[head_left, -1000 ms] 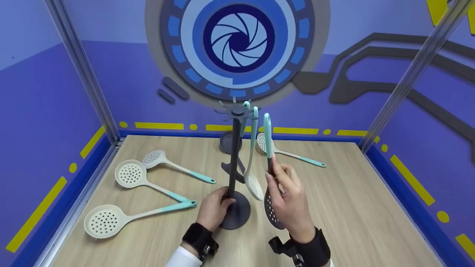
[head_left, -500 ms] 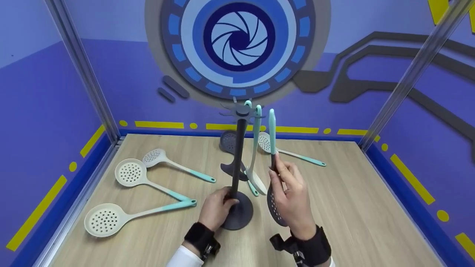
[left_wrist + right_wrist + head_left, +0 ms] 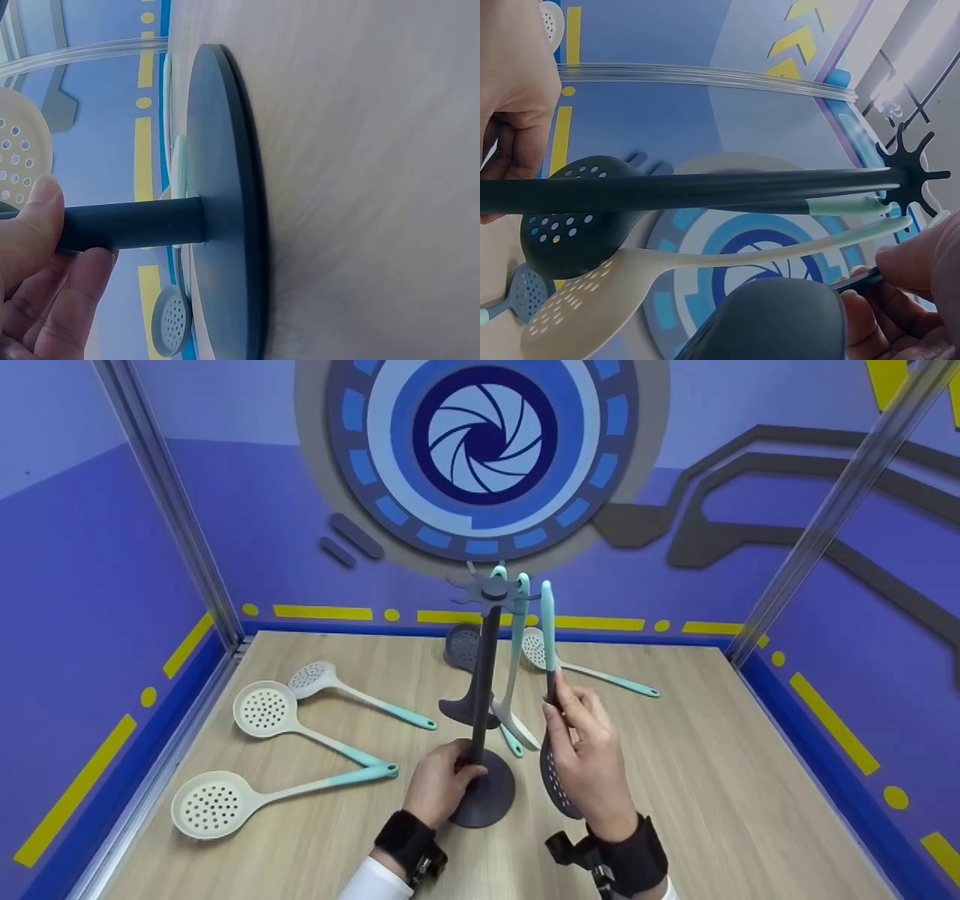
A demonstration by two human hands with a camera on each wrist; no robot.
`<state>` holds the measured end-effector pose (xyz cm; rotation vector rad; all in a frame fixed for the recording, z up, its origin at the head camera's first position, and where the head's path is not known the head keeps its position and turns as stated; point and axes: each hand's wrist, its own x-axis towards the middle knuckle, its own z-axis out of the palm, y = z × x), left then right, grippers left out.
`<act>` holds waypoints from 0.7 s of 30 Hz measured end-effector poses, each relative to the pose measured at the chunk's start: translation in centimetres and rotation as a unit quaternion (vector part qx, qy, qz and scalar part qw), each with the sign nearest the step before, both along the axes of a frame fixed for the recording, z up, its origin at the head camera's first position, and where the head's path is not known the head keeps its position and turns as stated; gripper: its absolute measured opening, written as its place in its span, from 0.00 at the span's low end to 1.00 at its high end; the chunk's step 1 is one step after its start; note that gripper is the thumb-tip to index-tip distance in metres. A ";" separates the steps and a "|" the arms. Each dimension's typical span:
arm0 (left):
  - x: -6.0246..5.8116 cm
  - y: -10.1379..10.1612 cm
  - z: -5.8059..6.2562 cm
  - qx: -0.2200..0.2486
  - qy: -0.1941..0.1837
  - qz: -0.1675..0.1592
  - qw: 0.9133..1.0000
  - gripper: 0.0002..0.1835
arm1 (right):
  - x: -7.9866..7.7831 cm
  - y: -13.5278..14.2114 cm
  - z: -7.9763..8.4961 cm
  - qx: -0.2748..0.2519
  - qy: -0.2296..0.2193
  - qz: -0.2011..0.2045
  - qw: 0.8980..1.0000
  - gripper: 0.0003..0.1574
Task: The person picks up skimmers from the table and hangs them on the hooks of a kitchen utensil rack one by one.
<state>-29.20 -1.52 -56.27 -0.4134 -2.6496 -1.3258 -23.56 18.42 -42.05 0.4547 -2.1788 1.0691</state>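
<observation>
In the head view my left hand (image 3: 442, 784) grips the black pole (image 3: 486, 682) of a utensil rack just above its round base (image 3: 484, 799). My right hand (image 3: 592, 754) pinches the neck of a dark skimmer (image 3: 555, 784), held upright with its mint handle tip beside the rack's hooks (image 3: 491, 589). On those hooks hang a cream skimmer (image 3: 592, 307) and a dark skimmer (image 3: 577, 240), both perforated in the right wrist view. In that view the held skimmer's dark head (image 3: 780, 322) looms close. Whether its handle touches a hook, I cannot tell.
On the table (image 3: 720, 795), several skimmers lie: cream ones (image 3: 214, 805), (image 3: 265, 710) and a greyish one (image 3: 311, 679) at left, a dark one (image 3: 461, 645) behind the rack, and a white one (image 3: 600, 679) at back right. Blue panels (image 3: 247, 525) surround the table.
The rack's top has shifted slightly right and appears to have turned a little. My right hand has moved slightly right and up with the dark skimmer, then stayed almost still.
</observation>
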 end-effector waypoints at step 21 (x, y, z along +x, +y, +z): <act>-0.1 0.0 0.0 -0.010 0.008 0.002 1.000 0.14 | -0.4 -0.5 -0.6 0.003 -0.001 0.014 1.000 0.30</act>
